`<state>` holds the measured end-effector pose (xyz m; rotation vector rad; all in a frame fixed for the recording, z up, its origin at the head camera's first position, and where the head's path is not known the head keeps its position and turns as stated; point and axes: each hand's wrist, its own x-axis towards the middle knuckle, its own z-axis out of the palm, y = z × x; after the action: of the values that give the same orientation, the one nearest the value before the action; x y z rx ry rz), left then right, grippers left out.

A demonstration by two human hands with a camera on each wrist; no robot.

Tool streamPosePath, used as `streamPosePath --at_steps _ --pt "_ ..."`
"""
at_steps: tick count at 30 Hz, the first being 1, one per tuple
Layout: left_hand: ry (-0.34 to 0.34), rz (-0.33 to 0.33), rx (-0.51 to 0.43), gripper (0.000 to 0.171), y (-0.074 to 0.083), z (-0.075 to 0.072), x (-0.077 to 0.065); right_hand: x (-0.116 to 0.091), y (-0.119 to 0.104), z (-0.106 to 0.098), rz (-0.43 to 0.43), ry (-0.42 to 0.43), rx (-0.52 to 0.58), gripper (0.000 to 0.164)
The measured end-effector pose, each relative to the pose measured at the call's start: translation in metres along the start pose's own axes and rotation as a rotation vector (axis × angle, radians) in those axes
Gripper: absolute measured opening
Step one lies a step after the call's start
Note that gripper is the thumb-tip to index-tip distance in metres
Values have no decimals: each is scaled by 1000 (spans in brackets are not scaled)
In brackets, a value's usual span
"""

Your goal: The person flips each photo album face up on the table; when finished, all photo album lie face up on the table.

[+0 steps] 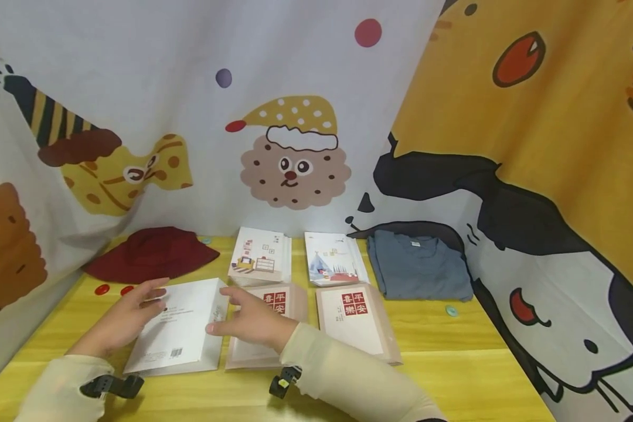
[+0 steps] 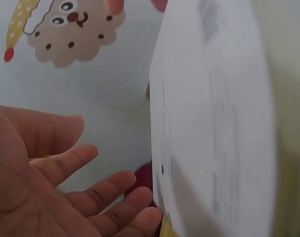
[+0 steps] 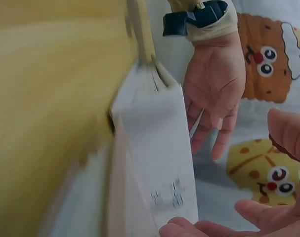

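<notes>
A thick white book (image 1: 181, 325) lies on the yellow table at the left, its barcode at the near edge and its spine (image 3: 150, 143) facing right. My left hand (image 1: 132, 316) is at the book's left side, thumb and fingers spread; in the left wrist view this hand (image 2: 75, 187) has its palm turned up toward the book, holding nothing. At the far right corner of the book is my right hand (image 1: 255, 316), fingers extended over the corner and thumb beside the spine. Its fingertips (image 3: 177, 227) are close to the spine; whether they touch it I cannot tell.
Two beige books with red squares, one in the middle (image 1: 253, 351) and one to its right (image 1: 348, 328), lie beside the white book. Behind are two illustrated books (image 1: 258, 255) (image 1: 329, 258), a dark red hat (image 1: 153, 255) and a folded grey-blue shirt (image 1: 422, 269). Red discs (image 1: 102, 289) and a green button (image 1: 451, 311) lie nearby.
</notes>
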<state>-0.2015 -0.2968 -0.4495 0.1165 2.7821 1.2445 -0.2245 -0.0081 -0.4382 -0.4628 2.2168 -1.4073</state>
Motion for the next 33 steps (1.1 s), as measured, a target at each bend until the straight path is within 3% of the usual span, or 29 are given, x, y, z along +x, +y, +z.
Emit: streamPosePath --at_steps 5,10,14,22,33 --pt "-52 -105 -23 66 -20 -11 -10 -2 -2 16 -7 -3 -23 81" --pt "-139 -215 -151 72 -28 -13 -16 -1 -1 26 -5 4 -36 87" --pt "-180 -218 -231 75 -27 -13 -17 -3 -3 33 18 11 6 90" --pt "-218 -223 -249 80 -26 -11 -20 -5 -8 49 60 42 125 96" --pt "-201 -194 -100 80 -22 -4 -19 -4 -8 55 80 68 67 96"
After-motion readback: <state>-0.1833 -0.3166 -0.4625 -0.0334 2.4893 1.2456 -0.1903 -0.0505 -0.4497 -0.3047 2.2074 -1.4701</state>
